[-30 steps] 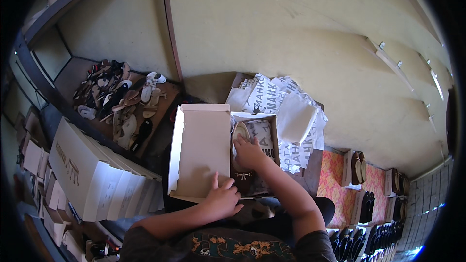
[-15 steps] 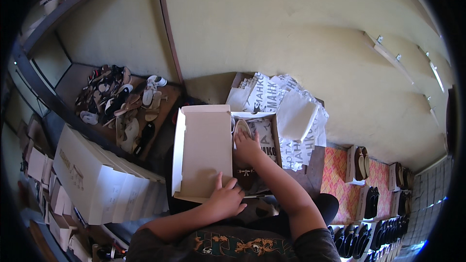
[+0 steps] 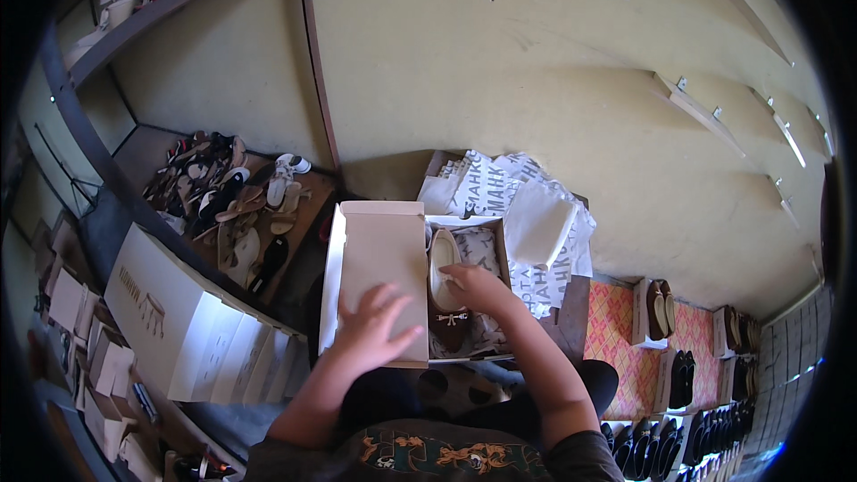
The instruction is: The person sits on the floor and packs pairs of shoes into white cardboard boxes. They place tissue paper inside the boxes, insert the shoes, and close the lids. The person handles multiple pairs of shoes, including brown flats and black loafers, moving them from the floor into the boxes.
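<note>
A shoebox (image 3: 511, 303) lies open in front of me, its lid (image 3: 379, 245) folded out to the left, plain cardboard inside. In the box rests a brown flat shoe (image 3: 444, 254) with a pale insole and a light bow, its toe toward me. Printed tissue paper (image 3: 479, 248) fills the space beside it. My right hand (image 3: 480, 289) reaches in from the right, its fingers curled at the shoe's inner edge. Over the lower part of the lid is my left hand (image 3: 375, 326), fingers spread and holding nothing.
Loose printed tissue sheets (image 3: 486, 180) pile up behind the box. Several white shoeboxes (image 3: 192, 321) stack at the left. Beyond them, a heap of sandals (image 3: 237, 205) fills a shelf. Boxed shoes (image 3: 656, 308) stand on a patterned mat (image 3: 611, 326) at right.
My left hand has lifted from the lid's lower right edge and moved left, fingers spreading. My right hand has drawn back toward me along the shoe, uncovering its heel.
</note>
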Available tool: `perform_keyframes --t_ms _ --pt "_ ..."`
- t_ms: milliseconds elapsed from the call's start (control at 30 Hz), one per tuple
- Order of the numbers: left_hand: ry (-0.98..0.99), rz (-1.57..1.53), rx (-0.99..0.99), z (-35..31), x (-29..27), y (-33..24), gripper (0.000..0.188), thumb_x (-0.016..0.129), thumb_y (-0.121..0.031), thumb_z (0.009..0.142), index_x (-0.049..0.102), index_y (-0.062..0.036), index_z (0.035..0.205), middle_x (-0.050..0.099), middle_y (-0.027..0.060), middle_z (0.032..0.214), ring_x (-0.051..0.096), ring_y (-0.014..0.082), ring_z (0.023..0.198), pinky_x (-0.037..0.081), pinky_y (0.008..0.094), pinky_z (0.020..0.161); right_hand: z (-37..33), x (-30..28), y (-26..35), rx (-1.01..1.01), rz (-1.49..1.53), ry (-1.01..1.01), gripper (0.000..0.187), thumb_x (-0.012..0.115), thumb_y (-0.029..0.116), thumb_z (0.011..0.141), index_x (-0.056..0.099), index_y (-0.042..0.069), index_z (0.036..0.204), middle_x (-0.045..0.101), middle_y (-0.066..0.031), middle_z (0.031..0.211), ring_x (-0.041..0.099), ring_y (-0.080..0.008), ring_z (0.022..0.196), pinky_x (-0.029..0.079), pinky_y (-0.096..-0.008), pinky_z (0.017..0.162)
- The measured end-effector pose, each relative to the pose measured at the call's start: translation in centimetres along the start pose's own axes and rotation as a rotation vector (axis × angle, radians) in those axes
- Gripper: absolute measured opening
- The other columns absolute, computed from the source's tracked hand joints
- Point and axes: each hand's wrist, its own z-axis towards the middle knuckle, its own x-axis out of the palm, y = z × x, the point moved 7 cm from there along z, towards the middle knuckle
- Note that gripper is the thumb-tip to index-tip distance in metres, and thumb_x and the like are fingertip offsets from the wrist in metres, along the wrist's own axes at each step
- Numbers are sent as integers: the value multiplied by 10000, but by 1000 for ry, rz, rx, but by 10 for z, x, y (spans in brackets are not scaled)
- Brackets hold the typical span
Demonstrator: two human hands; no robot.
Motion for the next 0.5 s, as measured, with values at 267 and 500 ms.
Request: perform_keyframes --t_ms 267,500 --pt "-52 -336 -369 -9 -17 93 577 586 -377 838 395 -54 1275 386 215 1299 377 339 1229 298 424 1022 -74 -53 -19 10 -21 -480 376 554 36 792 548 53 1168 438 -199 1289 478 -377 1141 394 -405 955" --pt "-179 -379 -255 -2 -52 65 447 557 -195 866 413 -33 1257 441 190 1270 428 332 1189 332 363 996 -93 -16 -86 238 661 -384 388 498 88 905 441 41 1286 484 -129 1257 480 -227 1157 420 -321 930"
